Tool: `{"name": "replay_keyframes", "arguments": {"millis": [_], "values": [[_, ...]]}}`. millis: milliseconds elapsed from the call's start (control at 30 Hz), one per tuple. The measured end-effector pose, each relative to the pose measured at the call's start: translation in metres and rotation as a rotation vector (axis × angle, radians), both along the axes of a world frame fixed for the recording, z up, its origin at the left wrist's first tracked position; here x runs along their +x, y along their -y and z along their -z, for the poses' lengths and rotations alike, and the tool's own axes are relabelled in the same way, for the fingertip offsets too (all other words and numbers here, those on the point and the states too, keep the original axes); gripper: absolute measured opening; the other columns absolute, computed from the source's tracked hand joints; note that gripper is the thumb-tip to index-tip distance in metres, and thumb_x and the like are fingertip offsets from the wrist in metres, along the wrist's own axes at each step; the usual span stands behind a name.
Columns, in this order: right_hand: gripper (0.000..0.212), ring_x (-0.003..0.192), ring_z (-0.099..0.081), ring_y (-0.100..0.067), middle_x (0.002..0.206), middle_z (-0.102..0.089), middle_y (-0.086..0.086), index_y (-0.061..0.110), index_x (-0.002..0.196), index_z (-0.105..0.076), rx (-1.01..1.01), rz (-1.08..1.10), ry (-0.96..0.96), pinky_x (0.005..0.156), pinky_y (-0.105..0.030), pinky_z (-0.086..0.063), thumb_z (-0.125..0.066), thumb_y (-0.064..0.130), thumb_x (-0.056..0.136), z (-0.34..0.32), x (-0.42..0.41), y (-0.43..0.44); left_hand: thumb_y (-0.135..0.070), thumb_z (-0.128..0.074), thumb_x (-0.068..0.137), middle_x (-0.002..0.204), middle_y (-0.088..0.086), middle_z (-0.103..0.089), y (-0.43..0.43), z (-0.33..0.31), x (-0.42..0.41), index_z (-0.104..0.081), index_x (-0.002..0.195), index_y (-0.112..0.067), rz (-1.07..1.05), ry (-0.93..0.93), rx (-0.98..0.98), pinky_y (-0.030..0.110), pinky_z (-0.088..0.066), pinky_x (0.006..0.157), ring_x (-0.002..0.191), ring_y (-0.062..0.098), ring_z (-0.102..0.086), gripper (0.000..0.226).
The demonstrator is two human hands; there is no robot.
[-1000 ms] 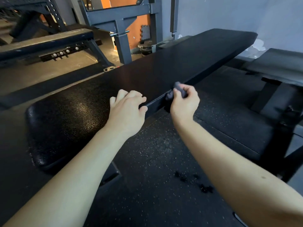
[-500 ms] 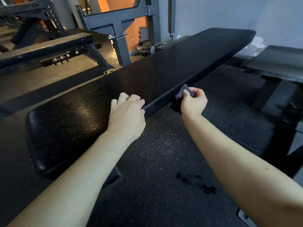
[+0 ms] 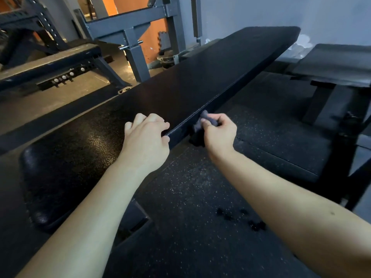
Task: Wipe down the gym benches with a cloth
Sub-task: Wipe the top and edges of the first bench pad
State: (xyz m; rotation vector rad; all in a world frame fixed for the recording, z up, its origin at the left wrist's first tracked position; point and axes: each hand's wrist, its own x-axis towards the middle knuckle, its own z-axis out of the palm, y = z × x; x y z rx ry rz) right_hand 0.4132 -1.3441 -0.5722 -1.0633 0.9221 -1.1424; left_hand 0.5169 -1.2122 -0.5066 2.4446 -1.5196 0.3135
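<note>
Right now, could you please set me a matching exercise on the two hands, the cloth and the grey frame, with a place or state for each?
Things:
1. left hand
2. right hand
3. cloth
4. grey frame

Places or states:
A. pressed against the side edge of the bench
B. stands beyond the bench
C. rests on the bench top, fingers curled
D. grips the cloth

Pairs: 1-C, 2-D, 3-A, 4-B.
</note>
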Motion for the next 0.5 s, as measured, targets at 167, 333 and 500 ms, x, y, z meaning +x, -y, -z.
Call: {"name": "replay_keyframes", "arguments": {"millis": [167, 333, 500], "values": [[0.014, 0.069, -0.071, -0.02, 0.085, -0.073, -0.021, 0.007, 0.087, -0.065, 0.057, 0.048, 0.059, 0.073, -0.035, -0.062, -0.061, -0.005, 0.091, -0.003, 0.011, -0.008, -0.028, -0.058, 0.102, 0.142, -0.015, -0.051, -0.007, 0.003, 0.003, -0.06, 0.14, -0.026, 0.026, -0.063, -0.014, 0.038, -0.023, 0.105, 0.131, 0.016, -0.034, 0.038], [0.006, 0.063, -0.068, -0.015, 0.073, -0.07, -0.013, -0.002, 0.092, -0.064, 0.065, -0.172, 0.05, 0.064, -0.028, -0.056, -0.061, -0.007, 0.093, 0.005, 0.004, -0.044, -0.026, -0.061, 0.099, 0.139, -0.016, -0.052, -0.003, 0.0, 0.008, -0.063, 0.136, -0.025, 0.039, -0.088, -0.011, 0.036, -0.023, 0.103, 0.129, 0.015, -0.035, 0.037], [0.011, 0.072, -0.069, -0.007, 0.08, -0.072, -0.003, 0.006, 0.091, -0.071, 0.013, 0.101, -0.03, 0.071, -0.029, -0.059, -0.064, -0.004, 0.09, -0.001, 0.002, 0.006, -0.028, -0.06, 0.101, 0.14, -0.016, -0.051, -0.005, -0.001, 0.009, -0.062, 0.138, -0.025, 0.043, -0.125, -0.01, 0.038, -0.022, 0.11, 0.131, 0.014, -0.034, 0.037]]}}
